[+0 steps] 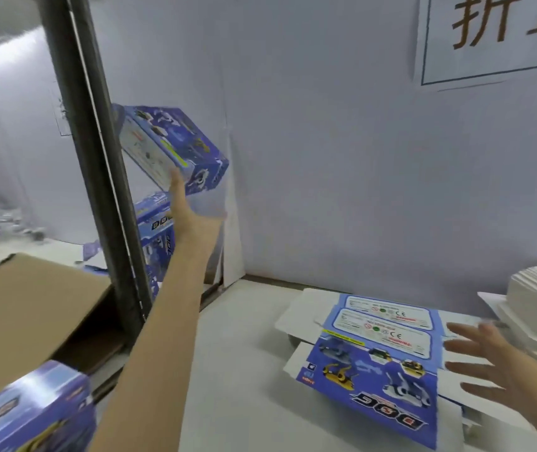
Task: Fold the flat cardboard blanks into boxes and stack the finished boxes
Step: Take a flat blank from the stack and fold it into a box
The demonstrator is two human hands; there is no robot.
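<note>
The left hand is reaching up toward ten o'clock, fingers lying straight against the underside of a folded box. The box is tilting in the air just above the stack of finished boxes beside the dark post. The right hand is hovering at four o'clock, spread and holding nothing, at the right edge of the flat blank lying printed side up on the table. The stacking step is seemingly finishing. Next, the right hand is likely needing to pinch that blank's edge and lift it for folding.
</note>
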